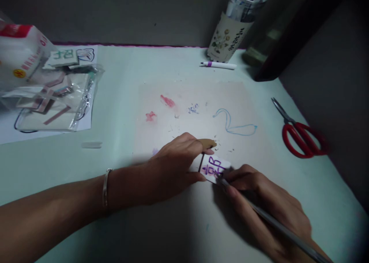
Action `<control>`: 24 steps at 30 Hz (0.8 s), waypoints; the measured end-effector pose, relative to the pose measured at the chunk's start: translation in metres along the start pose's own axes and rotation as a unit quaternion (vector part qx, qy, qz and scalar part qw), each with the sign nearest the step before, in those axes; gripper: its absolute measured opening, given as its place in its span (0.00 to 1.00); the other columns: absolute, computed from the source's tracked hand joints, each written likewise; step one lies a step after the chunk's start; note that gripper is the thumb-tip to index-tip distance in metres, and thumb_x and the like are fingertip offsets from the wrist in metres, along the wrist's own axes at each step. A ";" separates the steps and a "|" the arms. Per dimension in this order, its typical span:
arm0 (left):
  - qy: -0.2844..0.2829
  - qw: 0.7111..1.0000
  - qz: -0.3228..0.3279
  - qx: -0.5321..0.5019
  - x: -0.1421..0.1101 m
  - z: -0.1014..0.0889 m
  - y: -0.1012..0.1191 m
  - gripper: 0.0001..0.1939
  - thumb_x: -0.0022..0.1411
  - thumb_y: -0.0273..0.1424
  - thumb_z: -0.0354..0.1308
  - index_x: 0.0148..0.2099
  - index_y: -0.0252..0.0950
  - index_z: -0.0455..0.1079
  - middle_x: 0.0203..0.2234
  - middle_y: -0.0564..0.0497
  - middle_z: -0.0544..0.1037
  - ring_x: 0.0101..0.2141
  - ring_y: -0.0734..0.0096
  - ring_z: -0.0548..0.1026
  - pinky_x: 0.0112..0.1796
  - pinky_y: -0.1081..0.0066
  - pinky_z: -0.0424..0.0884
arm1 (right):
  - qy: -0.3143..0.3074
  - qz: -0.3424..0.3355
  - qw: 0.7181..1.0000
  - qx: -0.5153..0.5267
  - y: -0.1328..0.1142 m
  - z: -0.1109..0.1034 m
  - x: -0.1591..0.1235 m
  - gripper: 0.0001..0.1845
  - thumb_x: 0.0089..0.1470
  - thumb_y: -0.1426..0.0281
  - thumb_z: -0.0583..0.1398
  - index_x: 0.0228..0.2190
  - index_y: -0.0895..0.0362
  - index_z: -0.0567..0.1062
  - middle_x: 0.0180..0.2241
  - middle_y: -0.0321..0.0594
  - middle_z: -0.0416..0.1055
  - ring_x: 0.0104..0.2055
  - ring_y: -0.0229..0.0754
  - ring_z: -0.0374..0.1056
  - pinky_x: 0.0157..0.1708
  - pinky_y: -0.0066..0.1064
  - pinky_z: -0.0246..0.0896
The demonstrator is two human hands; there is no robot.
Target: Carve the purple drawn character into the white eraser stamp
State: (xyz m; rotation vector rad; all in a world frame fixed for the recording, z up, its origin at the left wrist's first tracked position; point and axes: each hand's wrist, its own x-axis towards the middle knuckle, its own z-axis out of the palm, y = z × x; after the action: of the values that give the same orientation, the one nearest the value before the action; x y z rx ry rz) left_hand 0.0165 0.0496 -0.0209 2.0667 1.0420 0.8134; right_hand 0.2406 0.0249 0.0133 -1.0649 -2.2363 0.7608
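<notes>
My left hand (180,165) is closed on a small white rubber block (213,167), gripping its left edge between thumb and fingers. A character is drawn on the block's face in purple lines. A tan wrap, perhaps a bandage, covers one of my left fingertips (208,143). My right hand (262,201) holds a slim, grey metal craft knife (276,223) like a pen, its tip at the block's lower right corner. The blade itself is blurred and partly hidden by my fingers. Beneath both hands lies a pale work sheet (187,90) with small dark crumbs and red, blue and purple marks.
Red-handled scissors (300,134) lie at the right. A purple marker (220,65) rests before a pen jar (230,32), beside a tall bottle (263,36). At left are clear-bagged blocks (54,97), a white package (21,55), and a small pale strip (91,145).
</notes>
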 end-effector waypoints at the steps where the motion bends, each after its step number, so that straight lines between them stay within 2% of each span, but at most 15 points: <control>1: 0.002 1.000 0.000 0.001 0.000 0.000 0.000 0.35 0.54 0.30 0.74 0.61 0.31 0.64 0.52 0.45 0.78 0.52 0.59 0.72 0.52 0.62 0.71 | 0.000 0.001 1.000 0.001 0.000 0.000 0.000 0.08 0.61 0.80 0.57 0.34 0.55 0.68 0.31 0.36 0.71 0.30 0.33 0.69 0.28 0.25 0.64; 9: 0.008 1.000 0.005 0.006 0.002 0.001 0.000 0.36 0.54 0.30 0.74 0.61 0.30 0.64 0.51 0.46 0.79 0.51 0.58 0.73 0.50 0.60 0.72 | -0.010 -0.001 1.000 0.013 0.001 0.001 -0.001 0.07 0.62 0.79 0.57 0.34 0.56 0.67 0.30 0.37 0.69 0.29 0.34 0.65 0.27 0.27 0.61; 13: 0.006 1.000 0.003 -0.001 0.001 0.001 0.000 0.36 0.54 0.29 0.74 0.62 0.30 0.63 0.50 0.46 0.79 0.51 0.58 0.72 0.51 0.60 0.71 | -0.003 -0.013 1.000 0.013 0.001 0.003 0.000 0.08 0.62 0.81 0.57 0.35 0.56 0.68 0.31 0.38 0.69 0.30 0.35 0.67 0.28 0.28 0.63; 20: -0.002 1.000 -0.005 -0.007 0.000 0.000 0.000 0.36 0.54 0.29 0.74 0.62 0.31 0.63 0.51 0.46 0.78 0.51 0.59 0.72 0.51 0.61 0.71 | 0.001 -0.114 0.993 -0.033 0.006 0.009 -0.005 0.14 0.57 0.87 0.58 0.39 0.58 0.69 0.32 0.44 0.71 0.32 0.41 0.66 0.28 0.34 0.62; 24: 0.001 1.000 -0.001 -0.008 -0.001 0.000 0.000 0.36 0.54 0.29 0.74 0.62 0.30 0.63 0.51 0.45 0.78 0.51 0.59 0.72 0.52 0.61 0.70 | -0.052 -0.134 0.986 -0.082 0.012 0.005 -0.013 0.14 0.58 0.85 0.58 0.41 0.57 0.71 0.37 0.47 0.72 0.37 0.46 0.68 0.31 0.36 0.65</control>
State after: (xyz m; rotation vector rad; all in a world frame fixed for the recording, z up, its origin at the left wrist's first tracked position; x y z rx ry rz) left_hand 0.0162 0.0491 -0.0212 2.0501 1.0358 0.8211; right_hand 0.2504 0.0195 -0.0016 -0.7871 -2.5022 0.5344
